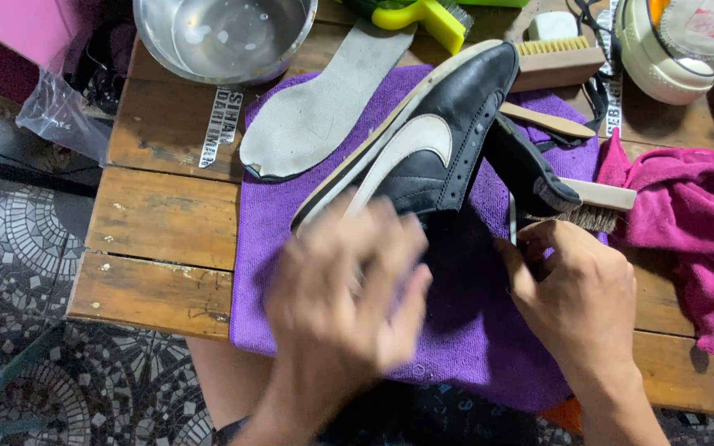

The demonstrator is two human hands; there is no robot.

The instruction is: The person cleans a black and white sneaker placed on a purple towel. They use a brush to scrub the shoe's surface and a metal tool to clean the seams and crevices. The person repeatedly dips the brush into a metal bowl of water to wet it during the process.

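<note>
While hands point(456, 289) grip black shoe point(440, 140), purple cloth point(473, 330)

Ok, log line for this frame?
left hand: on shoe, blurred | right hand: at brush | under: purple cloth

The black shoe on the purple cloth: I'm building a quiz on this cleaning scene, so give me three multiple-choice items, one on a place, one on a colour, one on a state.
1. Where does the grey insole lie?
A. inside the shoe
B. beside the black shoe, partly on the purple cloth
C. in the metal bowl

2. What colour is the crumpled cloth at the table's right?
A. magenta
B. yellow
C. white

3. How does the left hand look?
A. sharp
B. motion-blurred
C. out of view

Answers: 1 B, the insole lies flat beside the shoe; 2 A, it is bright pink-magenta; 3 B, its outline is smeared.
</note>
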